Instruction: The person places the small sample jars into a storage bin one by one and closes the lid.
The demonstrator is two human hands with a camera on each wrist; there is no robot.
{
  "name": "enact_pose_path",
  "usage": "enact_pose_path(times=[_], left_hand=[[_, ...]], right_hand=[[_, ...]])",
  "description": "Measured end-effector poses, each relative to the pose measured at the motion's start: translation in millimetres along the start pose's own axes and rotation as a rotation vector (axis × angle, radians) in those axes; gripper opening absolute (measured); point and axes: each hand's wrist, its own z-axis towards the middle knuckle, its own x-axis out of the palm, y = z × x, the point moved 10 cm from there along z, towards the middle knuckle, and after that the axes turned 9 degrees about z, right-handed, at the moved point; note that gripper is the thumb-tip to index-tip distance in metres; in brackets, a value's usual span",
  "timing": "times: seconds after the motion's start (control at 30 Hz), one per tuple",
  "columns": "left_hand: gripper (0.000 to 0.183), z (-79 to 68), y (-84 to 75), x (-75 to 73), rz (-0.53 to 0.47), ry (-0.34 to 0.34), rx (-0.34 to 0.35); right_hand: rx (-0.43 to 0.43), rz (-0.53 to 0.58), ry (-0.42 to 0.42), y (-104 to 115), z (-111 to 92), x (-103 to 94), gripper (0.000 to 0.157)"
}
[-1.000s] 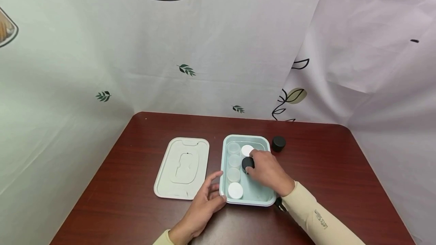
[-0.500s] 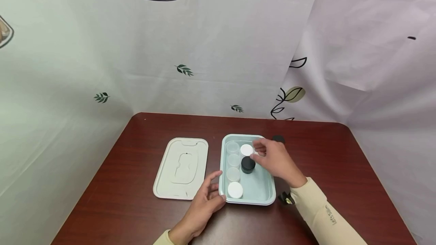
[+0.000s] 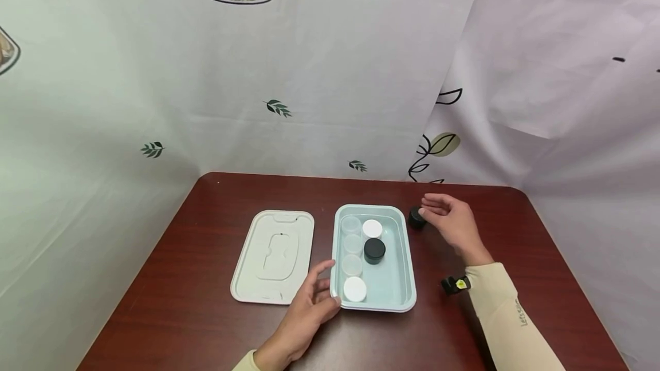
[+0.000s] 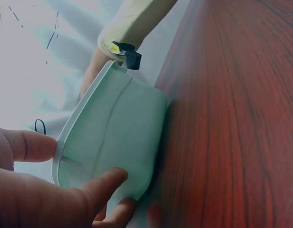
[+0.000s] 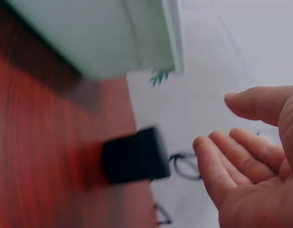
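Observation:
A pale blue-green tray holds small round jars. Along its left side stand several clear jars, with a white-lidded jar at the near end. Beside them are another white-lidded jar and a black jar. My left hand rests against the tray's near left corner, thumb and fingers touching its rim and outer wall. My right hand is beside a second black jar on the table, right of the tray. In the right wrist view its fingers are spread apart from this black jar.
A white lid lies flat on the dark red-brown table, left of the tray. Printed cloth hangs behind the table. A black wrist camera sits at the right cuff.
My right hand has let go of the black jar inside the tray and moved right, out over the tray's edge to the other black jar. My left hand stays at the corner.

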Motion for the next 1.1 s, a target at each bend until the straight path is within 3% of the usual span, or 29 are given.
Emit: enact_pose_path(times=[0.23,0.6,0.87,1.1], left_hand=[[0.073,-0.6,1.2,0.0,-0.002,0.000,-0.007],[0.073,0.2,1.5,-0.4,-0.006,0.002,-0.007],[0.073,1.1,1.0,0.2,0.001,0.002,0.000],[0.073,1.3,1.5,-0.7,0.001,-0.006,-0.001]], right_hand=[[0.030,0.057,-0.028,-35,5,-9.7,0.056],[0.129,0.079,0.063,-70,6,8.9,0.067],[0.120,0.091,0.068,-75,2,13.4,0.066],[0.109,0.179,0.057,-54,-5,11.6,0.061]])
